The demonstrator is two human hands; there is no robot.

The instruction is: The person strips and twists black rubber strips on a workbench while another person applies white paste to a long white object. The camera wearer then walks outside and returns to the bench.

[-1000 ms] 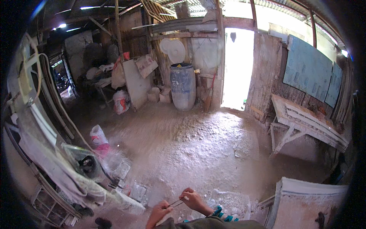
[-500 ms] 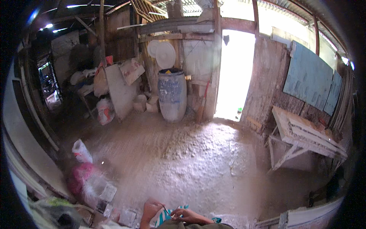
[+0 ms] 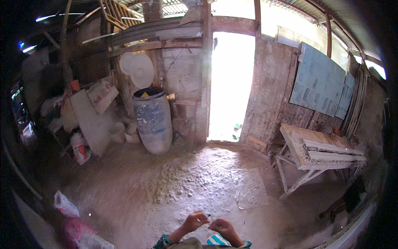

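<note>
My left hand (image 3: 195, 221) is raised in front of me at the bottom middle, its fingertips pinched together. Close beside it on the right, my right hand (image 3: 222, 226) is also closed, thumb and fingers pressed together. A tiny dark tip shows at the left hand's fingertips, too small to name. What the right fingers hold, if anything, is hidden. Just below the right hand lies a teal-and-white striped cloth (image 3: 217, 240), partly covered by my wrist and clothing.
A blue drum (image 3: 152, 120) stands by the back wall, left of the bright doorway (image 3: 231, 87). A whitened bench (image 3: 323, 149) is at right. White sacks (image 3: 66, 203) lie at left. Powdery lumps (image 3: 182, 178) cover the middle floor. A dark shape (image 3: 350, 197), perhaps a person's limb, is at lower right.
The view has swung right, so the drum and doorway sit further left. Both hands have risen from the striped cloth, staying close together with fingers pinched.
</note>
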